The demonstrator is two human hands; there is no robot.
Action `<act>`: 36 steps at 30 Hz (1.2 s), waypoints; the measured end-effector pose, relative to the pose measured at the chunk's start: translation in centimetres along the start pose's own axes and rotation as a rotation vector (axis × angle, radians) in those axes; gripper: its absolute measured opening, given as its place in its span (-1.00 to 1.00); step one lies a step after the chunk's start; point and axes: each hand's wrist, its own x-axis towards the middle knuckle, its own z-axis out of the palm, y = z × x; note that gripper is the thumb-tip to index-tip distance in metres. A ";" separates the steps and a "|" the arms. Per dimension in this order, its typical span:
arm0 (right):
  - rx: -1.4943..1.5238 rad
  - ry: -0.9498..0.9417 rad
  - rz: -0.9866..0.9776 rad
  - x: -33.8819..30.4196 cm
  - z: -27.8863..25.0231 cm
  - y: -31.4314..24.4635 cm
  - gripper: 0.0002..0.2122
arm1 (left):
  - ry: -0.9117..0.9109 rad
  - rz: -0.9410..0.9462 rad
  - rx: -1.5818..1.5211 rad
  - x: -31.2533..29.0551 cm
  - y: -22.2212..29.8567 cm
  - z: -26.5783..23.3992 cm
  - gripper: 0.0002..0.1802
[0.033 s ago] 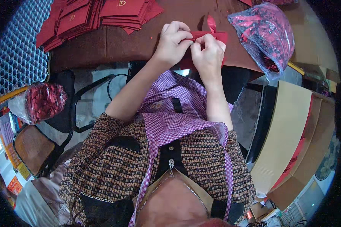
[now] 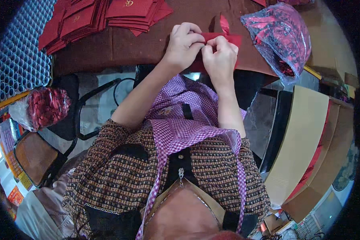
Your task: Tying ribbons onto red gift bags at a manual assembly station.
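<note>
At the table's near edge, both of my hands work close together on a red card that lies partly under them. My left hand pinches at the card's left end, fingers curled. My right hand is closed, with thumb and forefinger pinched at the middle of the card. Whatever small thing sits between the two sets of fingertips is hidden. A strip of red ribbon stands up just beyond my right hand.
Stacks of red cards with gold emblems lie at the far left of the brown-covered table. On the right rests a clear bag of red ribbons. An open cardboard box stands lower right; a bag of red pieces is at left.
The upright ribbon end and the card's right part have shifted very slightly to the right. Both hands stay in nearly the same place.
</note>
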 end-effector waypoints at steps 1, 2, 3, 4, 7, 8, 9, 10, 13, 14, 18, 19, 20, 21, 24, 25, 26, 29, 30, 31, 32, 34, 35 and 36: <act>-0.011 0.027 -0.005 0.0 0.1 0.1 -0.95 | 0.003 0.034 0.031 -0.1 0.1 0.1 -0.85; -0.011 0.028 -0.004 0.0 0.0 0.1 -0.95 | 0.002 0.035 0.030 -0.1 0.3 0.1 -0.85; 0.085 -0.026 0.117 0.0 -0.2 0.2 -0.94 | 0.011 0.033 0.027 -0.2 0.4 0.0 -0.85; 0.181 -0.080 0.239 0.0 -0.4 0.2 -0.93 | 0.020 0.031 0.022 -0.2 0.5 0.0 -0.86; 0.298 -0.116 0.272 0.1 -1.6 -0.4 -0.88 | 0.025 0.057 0.047 -0.1 0.1 -0.5 -0.85; 0.371 -0.123 0.260 0.2 -2.0 -0.4 -0.87 | 0.029 0.059 0.073 -0.1 0.1 -0.6 -0.85; 0.385 -0.133 0.149 0.4 -2.4 -0.4 -0.87 | 0.039 0.062 0.112 0.0 0.2 -0.7 -0.84; 0.226 -0.209 0.078 0.5 -3.8 -0.3 -0.88 | 0.043 0.061 0.113 0.0 0.2 -0.8 -0.84; -0.032 -0.027 -0.204 1.7 -6.0 -0.9 -0.90 | 0.052 0.092 0.122 0.1 0.4 -1.0 -0.87; 0.015 -0.013 -0.217 2.1 -6.2 -0.7 -0.90 | 0.032 0.130 0.130 0.2 0.8 -0.9 -0.86; -0.071 -0.264 -0.288 3.7 -6.2 1.0 -0.89 | 0.033 0.263 0.133 0.4 2.3 -0.9 -0.83; -0.127 -0.402 -0.304 4.1 -6.3 1.3 -0.88 | 0.030 0.269 0.130 0.5 2.2 -1.0 -0.83; -0.128 -0.400 -0.302 4.6 -6.4 1.6 -0.88 | 0.054 0.317 0.174 0.5 2.2 -1.1 -0.80; 0.012 -0.555 -0.237 5.2 -6.7 1.9 -0.86 | 0.078 0.366 0.218 0.4 2.2 -1.1 -0.78; 0.207 -0.723 -0.164 5.7 -6.5 2.3 -0.85 | 0.095 0.424 0.259 0.5 2.4 -1.2 -0.76; 0.366 -0.806 0.051 5.7 -6.5 2.3 -0.85 | 0.093 0.428 0.259 0.5 2.5 -1.2 -0.76; 0.523 -0.881 0.273 5.7 -6.5 2.1 -0.84 | 0.097 0.438 0.240 0.5 2.3 -1.0 -0.75; 0.535 -0.877 0.272 5.3 -5.4 3.4 -0.84 | 0.090 0.451 0.218 0.6 1.8 -0.8 -0.75; 0.580 -0.873 0.331 5.2 -5.3 3.6 -0.85 | 0.081 0.453 0.219 0.6 1.7 -0.8 -0.77; 0.581 -0.870 0.333 5.1 -5.2 3.7 -0.85 | 0.078 0.454 0.218 0.5 1.7 -0.7 -0.77; 0.585 -0.865 0.356 5.1 -5.0 3.6 -0.87 | 0.037 0.375 0.155 0.4 1.8 -0.7 -0.79; 0.590 -0.859 0.381 4.6 -4.4 3.6 -0.88 | -0.007 0.294 0.092 0.3 1.8 -0.7 -0.81; 0.607 -0.790 0.398 4.2 -3.9 3.8 -0.85 | -0.087 0.205 0.020 0.3 1.7 -0.9 -0.82; 0.624 -0.721 0.414 4.1 -3.6 4.0 -0.81 | -0.167 0.116 -0.053 0.4 1.6 -0.9 -0.84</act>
